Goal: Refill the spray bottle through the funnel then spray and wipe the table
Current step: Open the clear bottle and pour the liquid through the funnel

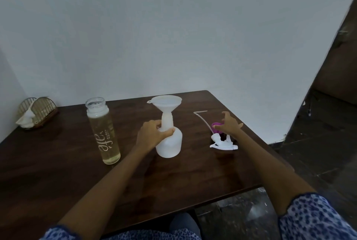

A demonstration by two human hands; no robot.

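Standing by the dark wooden table (58, 172), I am watching a person in blue patterned sleeves reaching out with both arms. Nearest to them, the left hand (152, 135) is wrapping its fingers and thumb round the neck of the white translucent plastic spray bottle (170, 143), which is standing upright near the middle of the table; it is looking light and perhaps empty, so a grip at the neck is steadying it well, though the smooth plastic could be tipping easily under the top-heavy white plastic funnel (166, 104) sitting in its mouth. To the left, the tall clear glass bottle of pale yellow liquid (104, 131) is standing uncapped; it is looking heavy, stiff and breakable, best taken round the middle of its body. On the right, the right hand (229, 123) is hovering with fingers spread and holding nothing, just over a small purple cap (216, 125), with the white trigger spray head (222, 143) lying on its side just in front of it, its thin dip tube (202, 119) curving away. Farthest off, a wire napkin holder (36, 111) is sitting at the left back corner
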